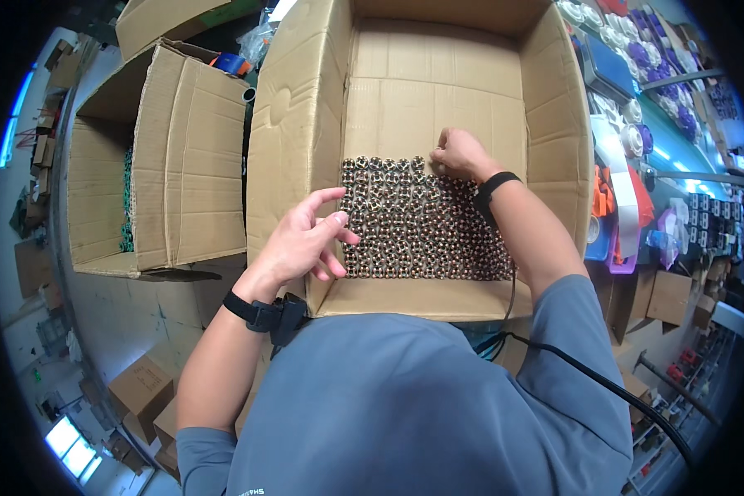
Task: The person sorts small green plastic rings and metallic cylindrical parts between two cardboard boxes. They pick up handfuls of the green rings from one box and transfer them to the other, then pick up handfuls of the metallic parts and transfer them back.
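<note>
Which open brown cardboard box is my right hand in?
The central brown cardboard box, holding rows of round metallic parts; the open brown box at left shows green contents.

Head camera: sits on your head, left one of a side-by-side pair, looking steeply down.
Your shirt: nearest the lens, filling the bottom middle.
Your left hand and right hand: farther off, near the middle.
Open box: faced from above, upper middle.
Wide view: upright fisheye.

Two hands, perhaps a hundred parts
</note>
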`<state>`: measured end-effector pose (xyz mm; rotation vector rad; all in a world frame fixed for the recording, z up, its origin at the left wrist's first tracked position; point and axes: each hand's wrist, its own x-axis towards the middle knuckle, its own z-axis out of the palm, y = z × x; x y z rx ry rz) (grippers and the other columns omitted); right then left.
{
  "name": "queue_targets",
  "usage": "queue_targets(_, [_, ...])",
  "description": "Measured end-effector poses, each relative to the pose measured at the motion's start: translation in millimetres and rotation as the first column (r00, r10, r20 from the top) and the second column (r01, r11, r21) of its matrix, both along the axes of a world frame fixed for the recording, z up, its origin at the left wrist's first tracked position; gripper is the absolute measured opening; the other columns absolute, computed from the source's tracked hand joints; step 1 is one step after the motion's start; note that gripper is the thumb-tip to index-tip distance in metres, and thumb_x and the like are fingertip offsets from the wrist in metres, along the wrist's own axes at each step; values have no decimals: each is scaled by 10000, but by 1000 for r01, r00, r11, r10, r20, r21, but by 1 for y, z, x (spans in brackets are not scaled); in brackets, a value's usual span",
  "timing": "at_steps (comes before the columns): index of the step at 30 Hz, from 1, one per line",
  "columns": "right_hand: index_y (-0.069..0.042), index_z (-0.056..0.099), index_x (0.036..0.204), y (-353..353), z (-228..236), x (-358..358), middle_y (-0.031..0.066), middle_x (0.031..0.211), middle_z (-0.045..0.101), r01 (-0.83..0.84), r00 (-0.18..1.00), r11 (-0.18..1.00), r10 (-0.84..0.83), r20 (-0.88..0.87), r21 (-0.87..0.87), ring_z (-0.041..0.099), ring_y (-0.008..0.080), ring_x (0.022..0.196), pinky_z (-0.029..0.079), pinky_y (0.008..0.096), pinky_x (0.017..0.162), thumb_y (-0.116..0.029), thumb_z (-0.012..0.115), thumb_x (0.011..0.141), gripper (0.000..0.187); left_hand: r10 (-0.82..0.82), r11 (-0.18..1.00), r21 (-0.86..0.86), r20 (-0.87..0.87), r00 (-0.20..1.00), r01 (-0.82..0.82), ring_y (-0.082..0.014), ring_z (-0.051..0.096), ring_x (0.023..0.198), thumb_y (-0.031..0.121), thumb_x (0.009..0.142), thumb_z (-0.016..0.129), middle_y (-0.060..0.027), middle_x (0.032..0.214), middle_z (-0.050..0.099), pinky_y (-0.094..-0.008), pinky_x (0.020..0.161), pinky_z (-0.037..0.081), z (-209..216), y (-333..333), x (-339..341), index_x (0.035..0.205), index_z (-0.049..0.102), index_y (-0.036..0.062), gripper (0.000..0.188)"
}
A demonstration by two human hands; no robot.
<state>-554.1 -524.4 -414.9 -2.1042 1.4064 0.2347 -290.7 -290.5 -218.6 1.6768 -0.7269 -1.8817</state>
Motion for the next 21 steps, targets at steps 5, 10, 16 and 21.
queue_targets(5, [-47,730,1075,2,3,5,208,1033,727,-206,977,969,212,-33,137,701,360,968,550,414,874,-100,589,782,330,-12,1000,-2,7,1000,12,-153,675,548,242,1051,487,-166,1012,705,-238,425,538,-3,0,1,1514,310,80,522])
queue_targets(10, [-48,731,1121,7,-3,8,202,1078,722,-260,964,959,251,87,115,686,364,1018,542,415,922,-72,590,762,386,-23,1000,4,21,1000,23,-151,672,542,240,1051,484,-166,1005,707,-235,423,534,-3,-1,0,1511,317,81,514])
queue_targets(16, [-46,700,1187,9,6,7,198,1082,726,-269,959,955,253,125,123,690,349,1030,539,381,918,-41,551,799,416,-18,1000,12,42,999,17,-145,660,523,235,1048,487,-157,985,711,-233,416,525,-2,-2,-1,1506,329,83,508])
queue_targets(21, [-33,685,1208,-17,28,-46,206,1132,711,-147,989,989,146,11,20,684,337,1065,539,392,934,-138,642,866,361,-25,1000,7,53,998,24,-144,656,517,225,1046,481,-155,978,710,-235,412,523,1,-2,-4,1502,335,76,502])
